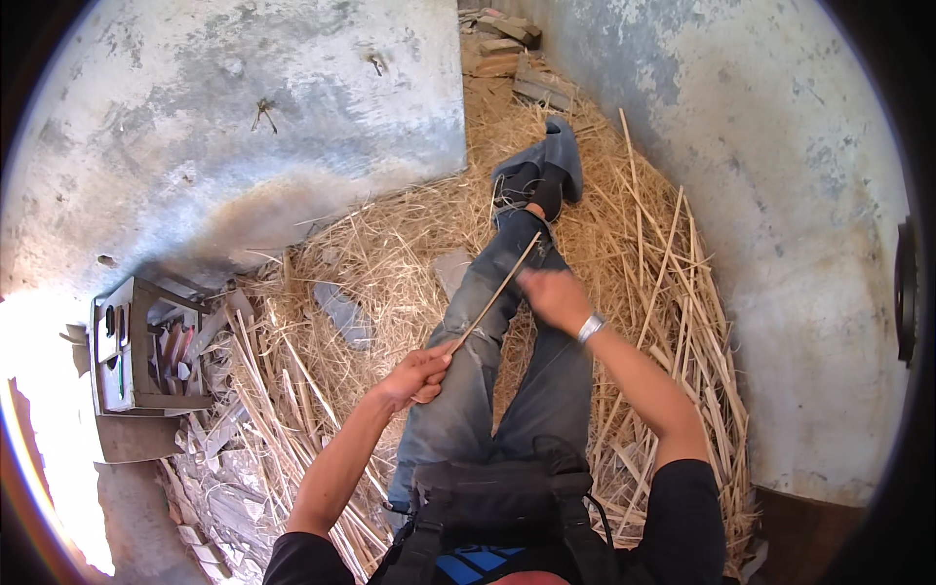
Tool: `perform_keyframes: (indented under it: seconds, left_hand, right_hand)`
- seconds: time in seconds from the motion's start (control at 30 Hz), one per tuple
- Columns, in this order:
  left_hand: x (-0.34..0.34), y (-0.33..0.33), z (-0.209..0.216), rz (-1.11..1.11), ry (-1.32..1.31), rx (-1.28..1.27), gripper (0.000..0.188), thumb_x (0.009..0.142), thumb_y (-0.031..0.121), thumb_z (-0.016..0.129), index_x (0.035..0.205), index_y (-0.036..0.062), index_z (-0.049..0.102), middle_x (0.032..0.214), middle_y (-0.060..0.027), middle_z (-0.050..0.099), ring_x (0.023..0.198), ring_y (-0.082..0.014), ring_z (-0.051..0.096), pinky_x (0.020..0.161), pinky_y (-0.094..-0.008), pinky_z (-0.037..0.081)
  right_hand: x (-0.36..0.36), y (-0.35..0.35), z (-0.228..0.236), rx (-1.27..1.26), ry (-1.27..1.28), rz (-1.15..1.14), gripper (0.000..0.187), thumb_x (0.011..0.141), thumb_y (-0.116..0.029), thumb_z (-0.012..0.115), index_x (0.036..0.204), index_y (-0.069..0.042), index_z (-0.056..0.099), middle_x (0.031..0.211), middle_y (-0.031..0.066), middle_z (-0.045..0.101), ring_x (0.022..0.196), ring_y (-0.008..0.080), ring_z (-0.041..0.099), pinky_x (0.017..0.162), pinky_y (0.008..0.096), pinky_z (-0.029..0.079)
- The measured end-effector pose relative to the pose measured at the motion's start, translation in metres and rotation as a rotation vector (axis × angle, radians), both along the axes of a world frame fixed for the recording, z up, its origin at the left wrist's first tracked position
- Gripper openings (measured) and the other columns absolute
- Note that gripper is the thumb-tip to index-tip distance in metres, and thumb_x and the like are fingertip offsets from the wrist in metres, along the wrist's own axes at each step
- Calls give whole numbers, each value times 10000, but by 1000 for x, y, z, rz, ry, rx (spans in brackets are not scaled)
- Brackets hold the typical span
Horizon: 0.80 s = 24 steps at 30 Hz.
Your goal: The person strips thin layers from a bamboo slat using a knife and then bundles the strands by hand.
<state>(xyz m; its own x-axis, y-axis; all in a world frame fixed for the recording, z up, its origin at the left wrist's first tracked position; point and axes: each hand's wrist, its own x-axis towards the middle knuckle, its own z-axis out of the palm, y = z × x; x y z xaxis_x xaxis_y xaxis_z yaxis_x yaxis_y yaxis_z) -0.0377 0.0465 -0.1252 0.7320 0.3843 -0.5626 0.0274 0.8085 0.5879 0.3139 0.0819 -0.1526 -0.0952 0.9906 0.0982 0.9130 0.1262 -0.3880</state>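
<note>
My left hand is closed around the lower end of a thin, straw-coloured stick. The stick slants up and to the right above my jeans, its far end free near my shins. Beside the stick's upper half is my right hand, smeared by motion, with a silver band on the wrist. Its fingers are too blurred to show whether they grip anything. My outstretched legs in worn blue jeans lie below both hands, with the ankles crossed and grey shoes on the feet.
Loose straw and shavings cover the floor. Long split strips are heaped along my right, with more strips on my left. A small wooden box holding tools stands at left. Worn walls rise around; bricks lie at the far end.
</note>
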Motion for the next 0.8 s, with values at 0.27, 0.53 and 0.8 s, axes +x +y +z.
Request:
perform_keyframes:
  seconds: [0.27, 0.53, 0.8]
  left_hand:
    - [10, -8, -9, 9, 130, 282, 467, 1111, 197, 519, 1567, 113, 466, 660, 55, 419, 456, -61, 385, 410, -251, 282]
    - [23, -23, -2, 25, 339, 701, 429, 1093, 171, 557, 1503, 45, 538, 643, 78, 511, 514, -12, 412, 483, -221, 331]
    - [22, -23, -2, 14, 334, 635, 458, 1094, 181, 557, 1531, 54, 505, 561, 87, 437, 462, -19, 403, 455, -231, 328]
  right_hand:
    - [90, 27, 0, -86, 406, -543, 637, 1046, -513, 551, 747, 29, 701, 700, 188, 689, 657, 295, 689, 611, 460, 485]
    - [19, 24, 4, -54, 975, -342, 226, 950, -246, 773, 1009, -28, 764, 768, -43, 645, 670, 55, 530, 643, 251, 452]
    - [4, 15, -6, -97, 1030, -186, 314, 919, -162, 801, 1181, -43, 675, 645, -115, 458, 543, -1, 366, 500, 225, 298]
